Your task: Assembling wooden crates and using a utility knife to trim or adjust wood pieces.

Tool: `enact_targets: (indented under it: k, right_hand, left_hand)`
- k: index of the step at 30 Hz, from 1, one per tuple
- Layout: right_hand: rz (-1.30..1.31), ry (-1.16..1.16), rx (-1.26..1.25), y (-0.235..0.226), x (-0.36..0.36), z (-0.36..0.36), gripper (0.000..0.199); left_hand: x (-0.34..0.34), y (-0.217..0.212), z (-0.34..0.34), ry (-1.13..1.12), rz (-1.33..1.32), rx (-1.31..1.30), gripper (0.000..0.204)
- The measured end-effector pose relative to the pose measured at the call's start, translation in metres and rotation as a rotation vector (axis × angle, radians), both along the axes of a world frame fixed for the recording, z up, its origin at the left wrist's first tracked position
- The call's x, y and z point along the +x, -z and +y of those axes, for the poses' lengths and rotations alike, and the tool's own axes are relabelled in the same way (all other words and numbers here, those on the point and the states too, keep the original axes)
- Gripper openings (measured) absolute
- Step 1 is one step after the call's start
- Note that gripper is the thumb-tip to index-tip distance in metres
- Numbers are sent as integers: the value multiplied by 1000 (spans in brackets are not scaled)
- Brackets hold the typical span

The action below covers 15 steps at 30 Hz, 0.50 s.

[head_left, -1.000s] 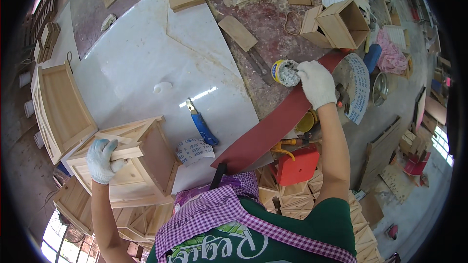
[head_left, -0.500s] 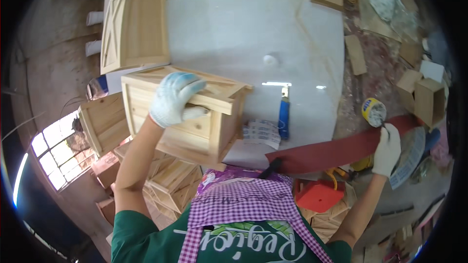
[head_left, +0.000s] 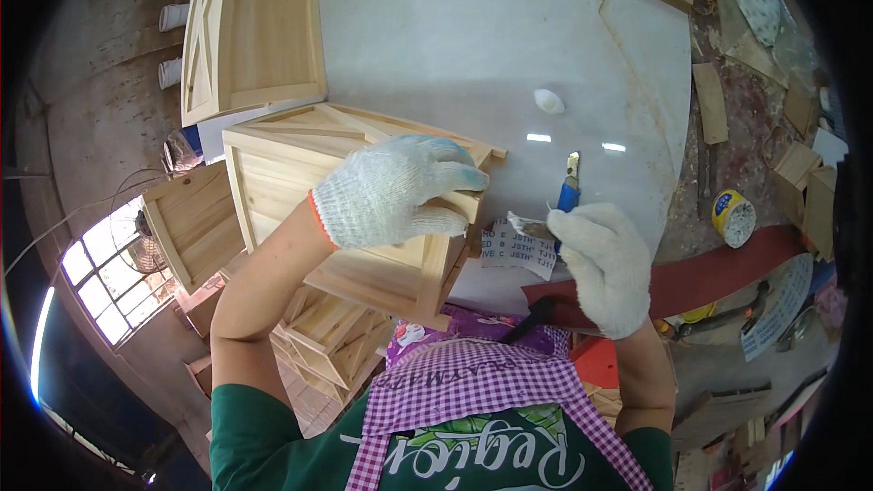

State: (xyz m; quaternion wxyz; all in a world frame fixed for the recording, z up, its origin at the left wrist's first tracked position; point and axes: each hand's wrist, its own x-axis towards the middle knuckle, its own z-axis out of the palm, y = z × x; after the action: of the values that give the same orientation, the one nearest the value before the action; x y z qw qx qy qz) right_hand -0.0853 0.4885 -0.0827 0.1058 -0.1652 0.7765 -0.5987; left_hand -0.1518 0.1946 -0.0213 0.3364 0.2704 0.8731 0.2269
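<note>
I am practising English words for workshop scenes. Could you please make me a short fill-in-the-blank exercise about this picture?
1. The left hand rests on a pale ____ box.
2. Both hands wear white knitted ____.
3. The right hand is at a folded sheet of grey sandpaper, beside a utility knife with a ____ handle.

Missing words: wooden; gloves; blue
</note>
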Motion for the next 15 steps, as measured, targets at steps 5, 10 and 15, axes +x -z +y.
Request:
enact_targets:
  k: [5,10,15]
  right_hand:
    - [96,-96,158,4,-8,-18,39]
    - [119,-149,192,9,-12,-21,40]
    - [156,-164,171,11,-12,-24,44]
  left_hand:
    - [-9,8,-5,-11,-120,108,40]
    - [-12,8,-4,-40,-164,114,39]
    - [-11,15,-9,-39,-190,176,39]
